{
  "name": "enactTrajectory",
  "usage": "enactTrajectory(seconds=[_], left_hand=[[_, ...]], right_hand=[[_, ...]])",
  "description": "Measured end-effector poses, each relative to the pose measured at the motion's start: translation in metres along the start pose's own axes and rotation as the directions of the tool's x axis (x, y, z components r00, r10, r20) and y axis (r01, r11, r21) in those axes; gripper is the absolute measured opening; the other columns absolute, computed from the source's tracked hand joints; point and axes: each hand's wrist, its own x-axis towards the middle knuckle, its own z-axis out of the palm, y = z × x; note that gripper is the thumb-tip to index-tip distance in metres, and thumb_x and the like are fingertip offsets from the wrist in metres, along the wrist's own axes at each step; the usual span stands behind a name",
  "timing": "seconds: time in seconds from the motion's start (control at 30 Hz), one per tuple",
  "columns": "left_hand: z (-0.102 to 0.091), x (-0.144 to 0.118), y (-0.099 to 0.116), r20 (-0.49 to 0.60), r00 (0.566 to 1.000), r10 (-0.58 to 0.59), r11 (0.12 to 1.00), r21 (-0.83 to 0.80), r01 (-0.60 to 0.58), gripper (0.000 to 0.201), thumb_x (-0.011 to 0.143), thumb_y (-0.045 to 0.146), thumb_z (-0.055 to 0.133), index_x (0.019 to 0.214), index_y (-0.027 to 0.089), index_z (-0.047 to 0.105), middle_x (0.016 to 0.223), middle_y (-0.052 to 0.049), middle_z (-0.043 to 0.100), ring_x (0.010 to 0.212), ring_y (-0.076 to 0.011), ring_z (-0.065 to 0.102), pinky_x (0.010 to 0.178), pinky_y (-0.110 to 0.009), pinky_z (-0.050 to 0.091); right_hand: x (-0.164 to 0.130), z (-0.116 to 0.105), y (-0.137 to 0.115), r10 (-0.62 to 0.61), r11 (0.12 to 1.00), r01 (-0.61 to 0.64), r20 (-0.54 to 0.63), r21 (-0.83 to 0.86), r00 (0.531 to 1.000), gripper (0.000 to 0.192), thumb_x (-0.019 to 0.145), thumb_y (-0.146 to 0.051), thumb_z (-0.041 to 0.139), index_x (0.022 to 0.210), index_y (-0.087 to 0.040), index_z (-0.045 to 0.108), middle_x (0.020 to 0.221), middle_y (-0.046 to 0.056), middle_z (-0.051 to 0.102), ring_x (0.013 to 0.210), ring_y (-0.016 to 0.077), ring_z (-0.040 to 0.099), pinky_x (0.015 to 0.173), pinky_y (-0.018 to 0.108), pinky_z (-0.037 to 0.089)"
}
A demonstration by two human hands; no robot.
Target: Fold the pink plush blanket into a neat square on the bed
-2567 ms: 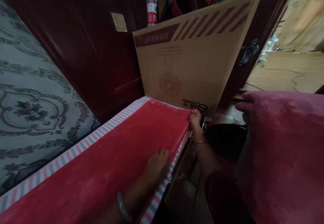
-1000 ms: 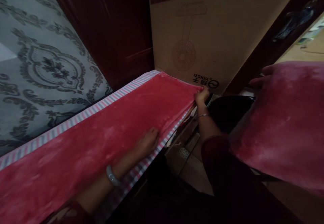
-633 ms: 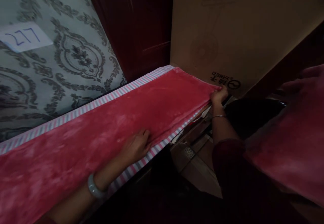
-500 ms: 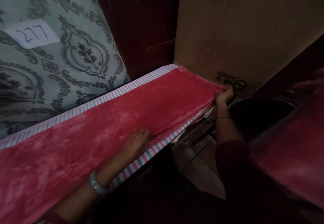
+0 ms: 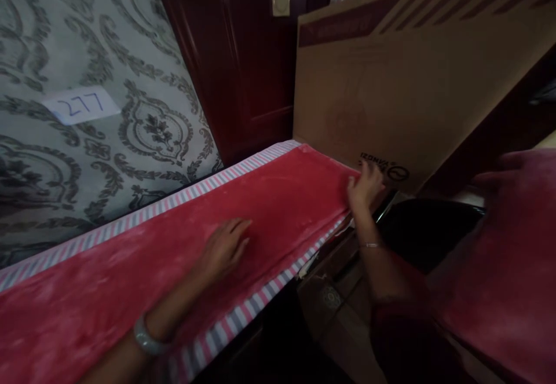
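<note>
Open run: the red blanket (image 5: 278, 210) lies flat along the bed from 8 o'clock to 1 o'clock; a hand can slide freely over it.
Far end: the cardboard box (image 5: 403, 94) stands upright at 1 o'clock, touching the blanket's end and closing that way.
Back side: dark wooden panel (image 5: 243, 71) and patterned wall (image 5: 87, 141), 10 to 12 o'clock, just beside the striped sheet (image 5: 174, 201).
Right side: gap beside the bed at 4 o'clock, narrowed by a dark object (image 5: 428, 227) and a red cloth (image 5: 504, 274).
</note>
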Motion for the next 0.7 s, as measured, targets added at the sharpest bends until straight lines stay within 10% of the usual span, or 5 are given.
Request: enactTrajectory(seconds=[0.1, 0.23, 0.47, 0.7], left_hand=[[0.017, 0.012, -0.003, 0.019, 0.999, 0.034, 0.995, 0.091, -0.036, 0.06, 0.092, 0.037, 0.052, 0.149, 0.023, 0.043, 0.158, -0.013, 0.037, 0.145, -0.0356, 0.029, 0.115, -0.059, 0.027], [0.049, -0.001, -0.001, 0.16, 0.984, 0.076, 0.992, 0.084, -0.09, 0.06, 0.093, 0.04, 0.05, 0.152, 0.031, 0.039, 0.161, -0.008, 0.033, 0.149, -0.035, 0.023, 0.116, -0.063, 0.023], [0.039, 0.006, -0.007, 0.198, 0.978, 0.065, 0.998, -0.019, -0.062, 0.056, 0.092, 0.042, 0.053, 0.147, 0.029, 0.048, 0.155, -0.01, 0.044, 0.143, -0.0351, 0.038, 0.114, -0.061, 0.031], [0.03, 0.072, -0.024, 0.11, 0.994, 0.015, 1.0, 0.002, -0.015, 0.062, 0.092, 0.036, 0.053, 0.151, 0.024, 0.041, 0.158, -0.013, 0.037, 0.147, -0.0355, 0.031, 0.117, -0.061, 0.027]], right_hand=[[-0.015, -0.002, -0.032, -0.15, 0.984, 0.17, 0.299, -0.044, 0.942, 0.063, 0.093, -0.041, 0.047, 0.153, -0.025, 0.034, 0.16, 0.015, 0.03, 0.146, 0.0354, 0.023, 0.111, 0.06, 0.028], [-0.027, 0.003, -0.033, -0.035, 0.964, 0.179, 0.577, -0.195, 0.816, 0.059, 0.096, -0.05, 0.044, 0.149, -0.025, 0.044, 0.159, 0.013, 0.036, 0.147, 0.0342, 0.027, 0.115, 0.057, 0.023], [0.018, 0.021, -0.047, 0.107, 0.988, -0.021, 0.576, -0.154, 0.81, 0.037, 0.092, -0.033, 0.055, 0.124, -0.02, 0.068, 0.126, 0.017, 0.067, 0.122, 0.0329, 0.059, 0.099, 0.045, 0.045], [0.103, 0.099, -0.104, 0.097, 0.995, -0.095, 0.527, -0.029, 0.845, 0.029, 0.097, -0.029, 0.059, 0.123, -0.018, 0.063, 0.124, 0.011, 0.065, 0.11, 0.0238, 0.063, 0.092, 0.038, 0.053]])
